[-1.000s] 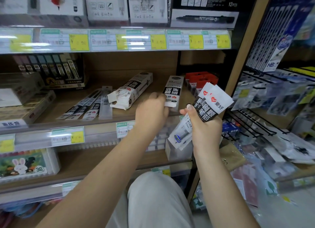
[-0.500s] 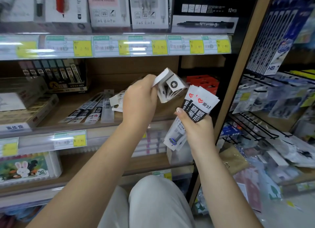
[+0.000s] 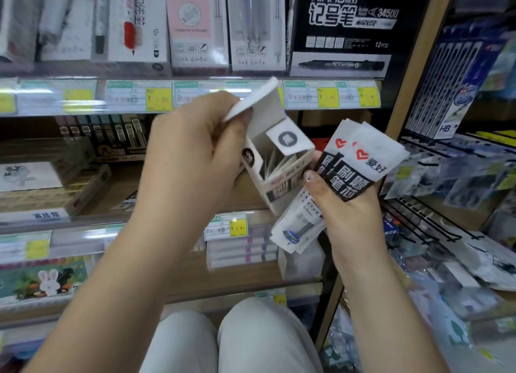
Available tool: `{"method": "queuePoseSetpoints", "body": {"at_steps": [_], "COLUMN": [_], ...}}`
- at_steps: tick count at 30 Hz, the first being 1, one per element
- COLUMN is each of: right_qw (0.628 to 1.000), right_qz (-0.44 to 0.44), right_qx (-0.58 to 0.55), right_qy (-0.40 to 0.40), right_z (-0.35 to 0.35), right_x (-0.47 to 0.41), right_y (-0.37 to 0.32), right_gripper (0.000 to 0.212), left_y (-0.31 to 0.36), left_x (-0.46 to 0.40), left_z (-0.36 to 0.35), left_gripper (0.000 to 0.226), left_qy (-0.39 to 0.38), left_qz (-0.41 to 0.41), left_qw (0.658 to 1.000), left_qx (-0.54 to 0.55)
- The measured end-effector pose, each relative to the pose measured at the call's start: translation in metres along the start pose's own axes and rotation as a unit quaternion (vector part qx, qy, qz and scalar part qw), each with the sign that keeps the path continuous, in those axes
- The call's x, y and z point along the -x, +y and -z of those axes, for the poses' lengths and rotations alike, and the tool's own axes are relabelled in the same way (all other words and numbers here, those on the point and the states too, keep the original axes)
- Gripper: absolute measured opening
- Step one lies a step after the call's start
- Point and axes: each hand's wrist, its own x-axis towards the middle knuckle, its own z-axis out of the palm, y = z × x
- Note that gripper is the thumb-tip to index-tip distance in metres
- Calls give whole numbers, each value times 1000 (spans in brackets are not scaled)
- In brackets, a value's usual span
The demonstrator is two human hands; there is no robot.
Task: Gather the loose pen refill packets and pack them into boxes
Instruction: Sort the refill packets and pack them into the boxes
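My left hand (image 3: 195, 155) grips a white refill box (image 3: 282, 174) raised in front of the shelves, its top flaps folded open and some packets visible inside. My right hand (image 3: 346, 216) holds a bundle of pen refill packets (image 3: 354, 168), white with a red heart and black bands, tilted up to the right. The bundle's upper end sits right beside the box's open mouth, and my right thumb touches the box's edge. The wooden shelf (image 3: 122, 188) behind my left arm is mostly hidden.
Boxed pens and a black marker box (image 3: 346, 26) fill the upper shelf above a row of price labels (image 3: 326, 96). Stationery boxes stand on the lower shelves at left. A wire rack (image 3: 435, 227) with bagged goods hangs at right. My knees (image 3: 229, 339) are below.
My left hand took the box off the shelf and lifted it toward me, flaps now open. The right hand's packet bundle has come up against the box's mouth.
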Motion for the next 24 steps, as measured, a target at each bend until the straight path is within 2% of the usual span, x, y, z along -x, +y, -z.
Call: {"method": "queuePoseSetpoints", "body": {"at_steps": [2, 4, 8, 10, 20, 24], "right_qw": [1000, 999, 996, 995, 983, 984], "right_qz": [-14, -35, -80, -86, -19, 9], "right_qx": [-7, -8, 4, 13, 130, 146], "right_qy": [-15, -28, -31, -46, -130, -103], "right_z": [-3, -4, -3, -4, -14, -17], "right_x": [3, 6, 11, 13, 24, 28], "right_y": [-2, -2, -2, -3, -15, -14], "right_gripper": [23, 13, 24, 16, 14, 22], "left_y": [-4, -10, -22, -25, -41, -43], "left_x": [6, 12, 19, 21, 26, 28], "left_z": [1, 1, 5, 5, 2, -3], "left_gripper": [23, 22, 24, 25, 25, 26], "left_qy": [-21, -37, -58, -68, -121, -117], "left_qz": [26, 59, 112, 117, 178, 193], "left_qw": [999, 998, 992, 990, 976, 973], "left_qx": [-4, 5, 32, 27, -22, -47]}}
